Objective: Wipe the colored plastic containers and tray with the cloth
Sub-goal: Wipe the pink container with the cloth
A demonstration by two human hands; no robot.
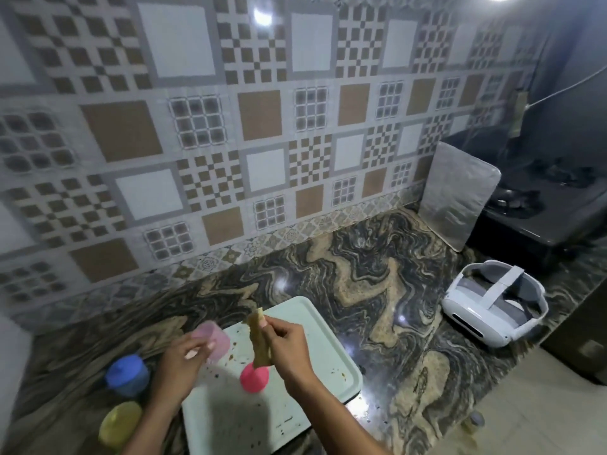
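Note:
A pale green tray (323, 349) speckled with crumbs lies on the marble counter. My left hand (182, 362) holds a pale pink container (215, 339) lifted above the tray's left side. A tan cloth (258, 336) hangs bunched from my right hand (289, 344), which holds it over the tray. Below the cloth a bright pink lid (253, 377) rests on the tray. To the left of the tray, on the counter, stand a blue container (126, 374) and, nearer me, a yellow container (120, 423).
A white headset (492, 302) sits on the counter at the right. A foil-covered panel (458, 195) leans beside a dark gas stove (538, 205) at the far right. A patterned tile wall backs the counter. A small jar (476, 421) stands near the counter's front edge.

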